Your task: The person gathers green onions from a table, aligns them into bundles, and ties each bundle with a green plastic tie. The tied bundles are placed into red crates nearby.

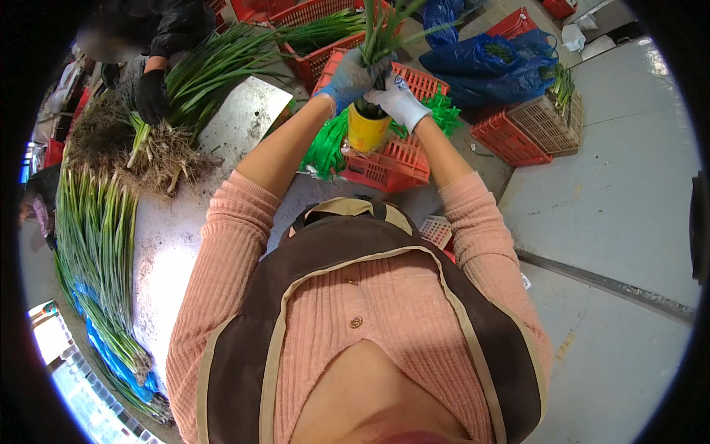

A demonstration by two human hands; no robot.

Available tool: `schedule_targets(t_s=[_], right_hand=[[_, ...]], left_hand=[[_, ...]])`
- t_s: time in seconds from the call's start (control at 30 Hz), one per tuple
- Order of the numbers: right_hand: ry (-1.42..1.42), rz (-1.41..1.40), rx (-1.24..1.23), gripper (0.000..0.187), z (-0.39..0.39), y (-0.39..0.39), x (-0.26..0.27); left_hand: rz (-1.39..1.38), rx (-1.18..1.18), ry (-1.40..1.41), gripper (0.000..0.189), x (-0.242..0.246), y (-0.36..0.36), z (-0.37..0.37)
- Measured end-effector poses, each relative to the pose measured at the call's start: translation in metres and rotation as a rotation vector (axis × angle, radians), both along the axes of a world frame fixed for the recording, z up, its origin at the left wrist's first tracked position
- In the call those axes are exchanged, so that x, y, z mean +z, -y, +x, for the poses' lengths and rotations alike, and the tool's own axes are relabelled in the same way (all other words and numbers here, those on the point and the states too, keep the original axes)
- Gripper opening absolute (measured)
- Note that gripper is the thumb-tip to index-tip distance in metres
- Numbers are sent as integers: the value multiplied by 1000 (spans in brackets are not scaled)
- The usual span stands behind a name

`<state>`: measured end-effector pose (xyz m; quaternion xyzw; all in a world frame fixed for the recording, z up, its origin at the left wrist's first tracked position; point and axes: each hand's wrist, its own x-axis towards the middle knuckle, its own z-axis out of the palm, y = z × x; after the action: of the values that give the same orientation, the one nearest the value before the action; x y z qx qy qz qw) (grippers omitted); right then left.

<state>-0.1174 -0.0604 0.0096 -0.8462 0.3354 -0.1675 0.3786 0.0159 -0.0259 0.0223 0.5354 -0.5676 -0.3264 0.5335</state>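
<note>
Close together at the upper middle, both my hands are gloved. My left hand (352,80), in a grey and blue glove, is closed around a bunch of green leafy stalks (380,41). Against the lower part of the bunch is my right hand (399,102), in a white glove; its fingertips are partly hidden. The bunch stands over a yellow cylindrical container (367,133), and its lower end reaches into the opening. That container rests on an upturned-looking red plastic crate (407,158). Bright green plastic strips (324,150) hang on both sides of it.
Long green onions with roots (100,222) cover the left table (161,244). A co-worker's black-gloved hand (151,97) touches more onions. A metal sheet (249,105) lies between us. Blue plastic bags (488,72) and stacked crates (513,139) stand right; another red crate (310,64) is behind.
</note>
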Motion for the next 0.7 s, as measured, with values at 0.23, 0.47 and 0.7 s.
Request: schedule_targets(t_s=[0.23,0.47,0.7], right_hand=[[-55,-740,251,27,-15,11,-2],[377,694,-220,34,5,-2,-24],[333,297,-98,65,-31,-7,-16]], left_hand=[[-272,-147,-113,39,8,-29,-5],[294,161,-678,23,-117,-129,13],[596,245,-2121,45,-382,-137,-90]])
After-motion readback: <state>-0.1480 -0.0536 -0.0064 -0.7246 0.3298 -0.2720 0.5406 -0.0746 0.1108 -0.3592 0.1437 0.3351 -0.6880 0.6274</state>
